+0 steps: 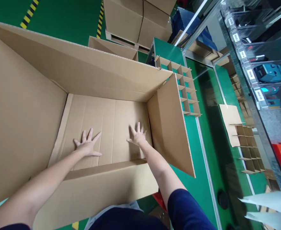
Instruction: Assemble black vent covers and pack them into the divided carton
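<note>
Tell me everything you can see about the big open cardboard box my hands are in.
The large cardboard box is plain brown and looks corrugated along its cut edges. Its open top faces the camera, with tall walls around a creased bottom panel; a narrow strip runs along that panel's left edge. Your left hand and right hand, fingers spread, appear to rest on the panel, apart. Green surface shows to the box's right, and a cardboard divider grid sits by its far right corner.

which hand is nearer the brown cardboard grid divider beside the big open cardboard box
Right: the right hand is inside the box, near the end wall closest to the divider; the left hand is inside too, farther away.
</note>
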Demonstrator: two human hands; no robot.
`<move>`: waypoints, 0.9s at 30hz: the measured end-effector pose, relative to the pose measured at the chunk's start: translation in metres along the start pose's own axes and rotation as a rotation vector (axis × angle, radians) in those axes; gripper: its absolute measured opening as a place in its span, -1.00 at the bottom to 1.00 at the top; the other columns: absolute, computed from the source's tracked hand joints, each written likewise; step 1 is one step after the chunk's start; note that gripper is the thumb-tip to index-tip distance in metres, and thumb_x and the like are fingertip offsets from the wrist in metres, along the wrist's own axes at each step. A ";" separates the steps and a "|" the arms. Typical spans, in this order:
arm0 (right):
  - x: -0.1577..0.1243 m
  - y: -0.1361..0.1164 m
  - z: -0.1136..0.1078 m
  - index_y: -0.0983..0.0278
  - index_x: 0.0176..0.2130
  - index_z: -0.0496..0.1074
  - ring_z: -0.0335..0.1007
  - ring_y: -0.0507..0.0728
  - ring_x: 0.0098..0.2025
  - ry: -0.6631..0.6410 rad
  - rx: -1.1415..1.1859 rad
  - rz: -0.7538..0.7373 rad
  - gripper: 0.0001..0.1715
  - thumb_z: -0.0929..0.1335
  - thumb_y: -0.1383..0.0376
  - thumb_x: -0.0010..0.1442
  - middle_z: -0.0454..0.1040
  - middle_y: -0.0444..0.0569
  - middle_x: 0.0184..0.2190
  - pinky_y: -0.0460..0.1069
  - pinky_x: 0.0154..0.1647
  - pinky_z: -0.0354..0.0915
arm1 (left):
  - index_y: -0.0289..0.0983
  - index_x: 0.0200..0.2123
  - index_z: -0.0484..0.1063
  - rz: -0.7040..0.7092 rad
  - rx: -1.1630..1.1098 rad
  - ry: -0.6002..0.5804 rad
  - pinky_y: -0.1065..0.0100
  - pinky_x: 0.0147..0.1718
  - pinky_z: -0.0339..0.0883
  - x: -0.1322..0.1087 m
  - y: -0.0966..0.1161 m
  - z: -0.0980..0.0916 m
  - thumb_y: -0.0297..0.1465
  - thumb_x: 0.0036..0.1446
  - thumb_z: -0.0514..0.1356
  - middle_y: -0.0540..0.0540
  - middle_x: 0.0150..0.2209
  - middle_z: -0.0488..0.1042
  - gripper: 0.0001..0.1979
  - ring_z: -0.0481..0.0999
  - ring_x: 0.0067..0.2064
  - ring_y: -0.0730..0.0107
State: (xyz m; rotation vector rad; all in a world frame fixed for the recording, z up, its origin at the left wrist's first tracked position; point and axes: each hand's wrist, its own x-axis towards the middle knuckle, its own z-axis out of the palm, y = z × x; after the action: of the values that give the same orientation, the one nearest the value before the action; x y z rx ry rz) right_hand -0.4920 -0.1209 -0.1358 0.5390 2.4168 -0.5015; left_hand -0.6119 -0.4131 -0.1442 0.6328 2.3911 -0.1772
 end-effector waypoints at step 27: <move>0.238 0.048 -0.028 0.26 0.55 -0.14 -0.31 0.46 0.55 0.621 -0.078 0.052 -0.10 0.14 -0.09 0.46 -0.26 0.24 0.56 0.41 0.49 -0.16 | -0.59 0.49 -0.24 0.006 -0.374 0.754 -0.10 0.45 -0.40 0.211 -0.107 -0.084 0.16 0.34 -0.11 -0.29 0.53 -0.44 0.03 -0.32 0.52 -0.24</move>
State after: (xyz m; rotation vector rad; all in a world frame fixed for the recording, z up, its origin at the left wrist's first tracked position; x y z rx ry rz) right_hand -0.6570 -0.0057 -0.2754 0.8143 2.9797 -0.2329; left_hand -0.8532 -0.3993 -0.2141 0.5900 3.0119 0.6042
